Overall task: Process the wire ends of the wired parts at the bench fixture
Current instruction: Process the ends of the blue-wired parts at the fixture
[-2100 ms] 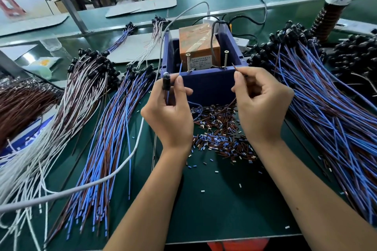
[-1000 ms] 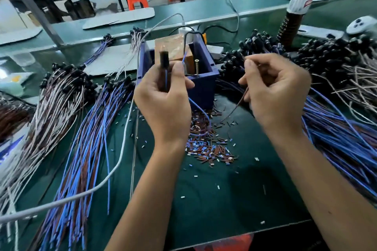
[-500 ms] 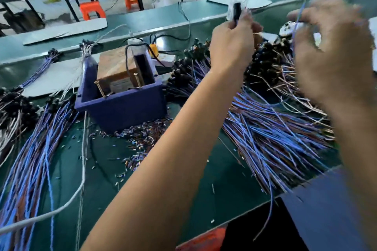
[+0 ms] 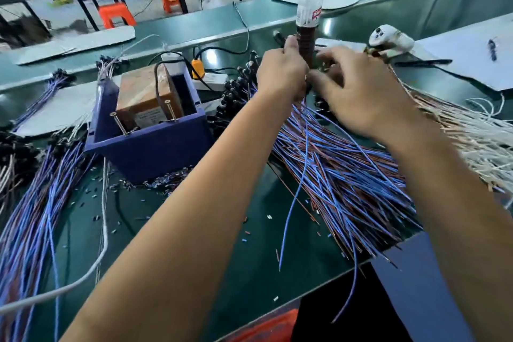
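Observation:
The bench fixture is a blue box (image 4: 155,147) holding a brown block with two upright screws, left of centre on the green bench. My left hand (image 4: 280,75) is raised over the right-hand pile of blue and brown wired parts (image 4: 349,178). It grips one wired part: the black head (image 4: 278,37) sticks out above the fingers and its blue wire (image 4: 291,203) hangs down to the bench. My right hand (image 4: 358,94) reaches in beside it over the pile's black heads. Its fingertips are blurred and partly hidden behind my left hand.
Another pile of blue wired parts (image 4: 39,208) lies at the left. White and brown wires (image 4: 472,136) fan out at the far right. A bottle (image 4: 308,5) stands behind my hands. Cut insulation bits (image 4: 166,179) litter the bench, and a white cable (image 4: 103,230) crosses it.
Both hands left the fixture and swung right to the right-hand pile, the left still holding a wired part. In the last half second they dropped lower onto the pile.

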The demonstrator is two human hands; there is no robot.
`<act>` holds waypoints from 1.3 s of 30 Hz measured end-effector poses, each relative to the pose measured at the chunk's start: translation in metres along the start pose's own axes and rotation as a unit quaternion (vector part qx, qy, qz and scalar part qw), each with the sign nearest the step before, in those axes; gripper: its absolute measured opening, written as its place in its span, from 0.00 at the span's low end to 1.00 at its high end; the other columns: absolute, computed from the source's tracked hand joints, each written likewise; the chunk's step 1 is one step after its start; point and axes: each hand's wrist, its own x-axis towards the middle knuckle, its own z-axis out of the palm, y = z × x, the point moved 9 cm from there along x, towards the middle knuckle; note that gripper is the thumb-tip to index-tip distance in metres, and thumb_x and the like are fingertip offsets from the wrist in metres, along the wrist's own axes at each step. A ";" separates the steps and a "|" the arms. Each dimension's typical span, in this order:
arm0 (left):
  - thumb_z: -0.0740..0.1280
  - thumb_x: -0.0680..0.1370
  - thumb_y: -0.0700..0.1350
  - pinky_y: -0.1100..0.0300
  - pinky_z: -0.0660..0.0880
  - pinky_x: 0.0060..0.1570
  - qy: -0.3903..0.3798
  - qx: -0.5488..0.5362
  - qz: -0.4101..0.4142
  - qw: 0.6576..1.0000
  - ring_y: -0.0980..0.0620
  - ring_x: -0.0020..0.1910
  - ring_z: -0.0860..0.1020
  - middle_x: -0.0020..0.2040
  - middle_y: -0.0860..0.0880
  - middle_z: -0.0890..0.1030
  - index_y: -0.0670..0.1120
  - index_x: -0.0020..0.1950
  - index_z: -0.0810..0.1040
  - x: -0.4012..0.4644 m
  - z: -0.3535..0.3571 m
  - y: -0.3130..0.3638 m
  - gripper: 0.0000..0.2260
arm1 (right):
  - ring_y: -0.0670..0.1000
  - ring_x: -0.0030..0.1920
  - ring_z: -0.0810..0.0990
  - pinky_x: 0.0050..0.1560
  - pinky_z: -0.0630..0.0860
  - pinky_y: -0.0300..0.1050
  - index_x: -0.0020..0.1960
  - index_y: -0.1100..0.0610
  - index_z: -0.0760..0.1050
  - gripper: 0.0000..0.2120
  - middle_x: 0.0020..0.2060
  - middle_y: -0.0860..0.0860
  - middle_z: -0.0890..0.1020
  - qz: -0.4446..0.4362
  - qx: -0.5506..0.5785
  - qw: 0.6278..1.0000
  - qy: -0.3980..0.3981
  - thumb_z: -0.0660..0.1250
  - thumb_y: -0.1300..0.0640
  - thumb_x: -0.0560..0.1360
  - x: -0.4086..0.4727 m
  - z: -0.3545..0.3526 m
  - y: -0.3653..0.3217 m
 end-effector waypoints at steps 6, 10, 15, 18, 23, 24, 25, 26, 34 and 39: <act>0.51 0.89 0.50 0.68 0.59 0.14 -0.065 -0.356 -0.115 0.925 0.60 0.14 0.62 0.19 0.52 0.64 0.40 0.40 0.70 0.010 0.008 -0.003 0.22 | 0.50 0.37 0.86 0.50 0.85 0.55 0.49 0.58 0.83 0.05 0.35 0.52 0.87 0.057 0.199 0.975 -0.076 0.69 0.59 0.82 -0.005 0.024 0.027; 0.55 0.88 0.48 0.66 0.66 0.17 -0.036 -0.303 -0.080 0.949 0.57 0.18 0.67 0.24 0.49 0.70 0.39 0.41 0.73 0.019 -0.002 0.004 0.20 | 0.47 0.25 0.80 0.29 0.81 0.44 0.45 0.57 0.82 0.12 0.27 0.48 0.81 0.099 0.297 0.948 -0.053 0.63 0.62 0.84 0.002 0.015 0.035; 0.60 0.85 0.57 0.53 0.77 0.44 0.144 0.368 0.160 0.904 0.45 0.42 0.81 0.40 0.46 0.81 0.43 0.43 0.78 0.027 -0.043 0.020 0.20 | 0.57 0.44 0.85 0.43 0.74 0.44 0.55 0.52 0.85 0.09 0.44 0.55 0.86 0.014 -0.113 0.993 0.009 0.66 0.58 0.82 0.010 0.015 0.031; 0.62 0.84 0.61 0.52 0.72 0.38 0.143 0.475 0.152 0.855 0.38 0.49 0.83 0.46 0.41 0.82 0.41 0.49 0.80 0.029 -0.042 0.004 0.22 | 0.62 0.53 0.83 0.50 0.80 0.52 0.60 0.53 0.84 0.13 0.53 0.59 0.85 0.012 -0.245 0.966 -0.085 0.66 0.62 0.79 -0.002 0.057 0.038; 0.59 0.82 0.66 0.56 0.63 0.30 0.168 0.553 0.222 0.785 0.42 0.37 0.79 0.33 0.47 0.72 0.44 0.36 0.71 0.008 -0.035 0.002 0.27 | 0.63 0.60 0.75 0.56 0.77 0.55 0.61 0.58 0.81 0.12 0.57 0.60 0.77 -0.005 -0.305 0.948 -0.088 0.64 0.60 0.80 -0.011 0.074 0.037; 0.58 0.83 0.66 0.56 0.64 0.30 0.160 0.522 0.227 0.806 0.44 0.35 0.77 0.32 0.47 0.72 0.45 0.36 0.71 0.006 -0.038 -0.003 0.27 | 0.63 0.61 0.74 0.58 0.76 0.56 0.62 0.59 0.80 0.11 0.58 0.60 0.76 -0.004 -0.310 0.947 -0.085 0.64 0.59 0.81 -0.010 0.073 0.035; 0.58 0.83 0.64 0.56 0.62 0.29 0.152 0.479 0.237 0.831 0.46 0.32 0.75 0.31 0.49 0.72 0.45 0.34 0.70 0.002 -0.043 -0.007 0.27 | 0.63 0.61 0.73 0.60 0.75 0.57 0.62 0.60 0.79 0.11 0.60 0.61 0.75 -0.003 -0.315 0.945 -0.083 0.64 0.58 0.82 -0.009 0.071 0.031; 0.59 0.84 0.62 0.55 0.59 0.29 0.144 0.432 0.254 0.853 0.48 0.28 0.71 0.28 0.50 0.70 0.47 0.31 0.67 -0.004 -0.047 -0.011 0.27 | 0.63 0.61 0.73 0.62 0.75 0.57 0.62 0.60 0.79 0.12 0.61 0.61 0.74 -0.007 -0.313 0.947 -0.076 0.65 0.57 0.82 -0.008 0.069 0.025; 0.61 0.79 0.47 0.52 0.62 0.27 0.030 0.356 0.405 0.842 0.49 0.25 0.61 0.26 0.54 0.63 0.51 0.32 0.64 -0.098 -0.118 -0.034 0.15 | 0.62 0.45 0.81 0.43 0.80 0.51 0.52 0.51 0.81 0.11 0.46 0.55 0.82 -0.104 -0.166 0.971 -0.134 0.68 0.62 0.73 -0.042 0.094 -0.101; 0.61 0.73 0.47 0.54 0.61 0.28 -0.047 0.420 0.326 0.846 0.48 0.26 0.61 0.24 0.51 0.63 0.45 0.29 0.69 -0.130 -0.206 -0.065 0.13 | 0.60 0.47 0.82 0.44 0.80 0.49 0.53 0.50 0.82 0.09 0.47 0.54 0.83 -0.147 -0.113 0.959 -0.213 0.69 0.59 0.74 -0.072 0.154 -0.166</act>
